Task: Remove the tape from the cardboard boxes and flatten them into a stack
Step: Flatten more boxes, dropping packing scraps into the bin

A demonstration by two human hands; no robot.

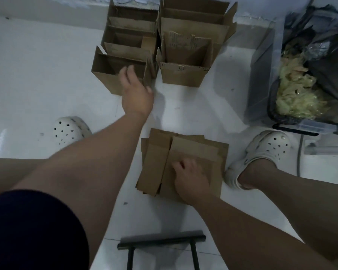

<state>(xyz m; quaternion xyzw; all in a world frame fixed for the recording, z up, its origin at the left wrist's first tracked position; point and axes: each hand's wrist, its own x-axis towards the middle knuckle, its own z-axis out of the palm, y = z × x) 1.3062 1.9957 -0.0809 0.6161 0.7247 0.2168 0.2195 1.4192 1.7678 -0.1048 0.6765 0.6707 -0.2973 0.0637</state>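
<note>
**Reaching for the nearest open box while holding down the flattened stack**

1. Floor: The white tiled floor carries all items. Its far edge meets the wall.
2. Open cardboard boxes: Two rows of upright boxes with raised flaps stand at the far edge. The left row and the right row touch each other.
3. Left hand: The left hand is at the nearest box of the left row. The fingers reach over the rim of its near wall and the thumb lies by its right corner. Motion blur hides whether the hand grips the wall.
4. Flattened stack: The stack of flattened cardboard lies on the floor nearer the person, well apart from the upright boxes, between the two white clogs.
5. Right hand: The right hand rests palm-down on the stack, with fingers loosely bent and tips on the top sheet. It holds nothing.
6. Clear plastic bin: The bin stands at the right edge of the floor. It is lined with a black bag and contains crumpled yellowish tape.
7. Black metal frame: The frame stands at the near edge.
</note>
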